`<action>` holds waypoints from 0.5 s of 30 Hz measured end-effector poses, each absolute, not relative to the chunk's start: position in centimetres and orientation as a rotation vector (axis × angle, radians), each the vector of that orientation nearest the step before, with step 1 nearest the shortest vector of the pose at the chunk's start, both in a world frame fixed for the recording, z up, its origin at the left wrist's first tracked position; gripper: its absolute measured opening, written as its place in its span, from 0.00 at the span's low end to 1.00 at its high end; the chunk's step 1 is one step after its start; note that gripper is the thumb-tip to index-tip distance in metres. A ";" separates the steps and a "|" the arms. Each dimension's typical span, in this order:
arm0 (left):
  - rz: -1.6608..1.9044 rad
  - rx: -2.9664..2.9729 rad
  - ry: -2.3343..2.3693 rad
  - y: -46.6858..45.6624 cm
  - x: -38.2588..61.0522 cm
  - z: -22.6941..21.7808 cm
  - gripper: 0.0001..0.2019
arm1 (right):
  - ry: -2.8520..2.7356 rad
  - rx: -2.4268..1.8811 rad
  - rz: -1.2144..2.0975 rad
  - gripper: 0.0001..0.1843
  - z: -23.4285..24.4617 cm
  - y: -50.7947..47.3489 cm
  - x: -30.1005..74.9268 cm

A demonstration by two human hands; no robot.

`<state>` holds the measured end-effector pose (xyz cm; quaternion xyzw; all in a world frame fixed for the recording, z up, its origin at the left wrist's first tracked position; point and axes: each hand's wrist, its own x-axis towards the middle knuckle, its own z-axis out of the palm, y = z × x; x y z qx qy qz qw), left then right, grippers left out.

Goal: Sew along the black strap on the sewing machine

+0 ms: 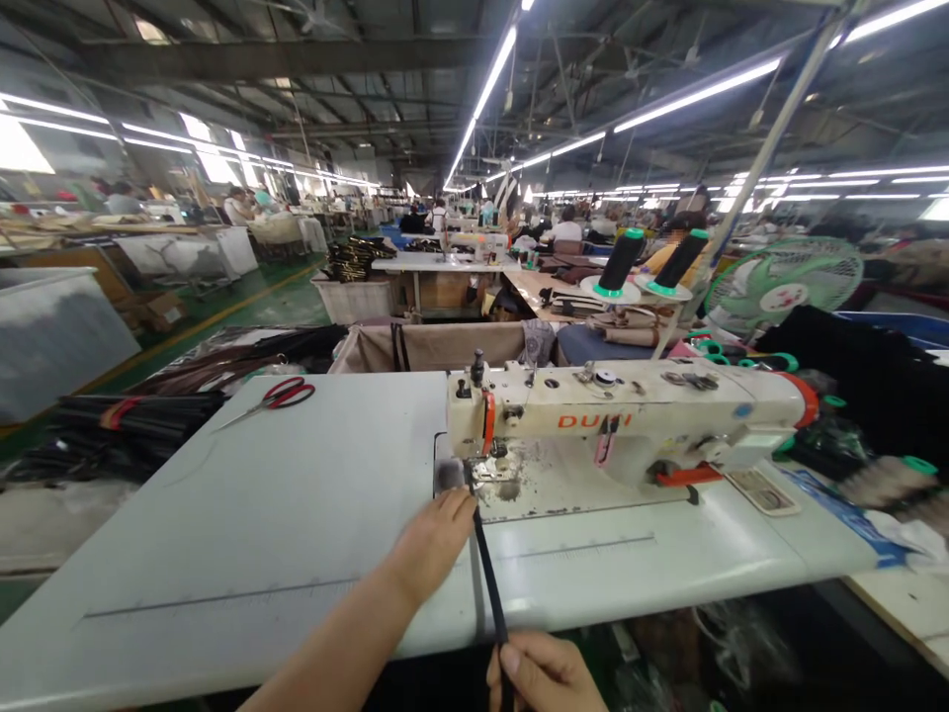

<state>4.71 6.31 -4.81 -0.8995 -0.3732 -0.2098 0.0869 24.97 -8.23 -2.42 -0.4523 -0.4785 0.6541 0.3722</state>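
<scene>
A narrow black strap (489, 574) runs from under the presser foot of a white sewing machine (630, 410) towards me and over the table's front edge. The fingers of my left hand (441, 529) are bent together on the strap, just in front of the needle area; their tips partly cover it. At the front edge my right hand (545, 672) pinches the same strap between thumb and fingers. The strap is stretched fairly straight between both hands. Its far end is hidden at the presser foot, and its near end drops out of view.
Red-handled scissors (286, 394) lie on the white table (333, 514) at the left. Black strap bundles (111, 430) sit beyond its left edge. Behind the machine stand a fabric-lined bin (437, 346), black thread cones (621, 262) and a green fan (786, 287). People work farther back.
</scene>
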 end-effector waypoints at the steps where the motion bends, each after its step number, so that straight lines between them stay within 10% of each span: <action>1: -0.621 -2.677 -1.104 6.3 4.7 -4.7 0.15 | -1.221 -1.154 1.666 0.32 -2.4 -8.2 24.9; 15: -0.629 -2.634 -1.107 6.2 4.9 -4.0 0.14 | -1.227 -1.182 1.612 0.28 -2.4 -8.6 24.7</action>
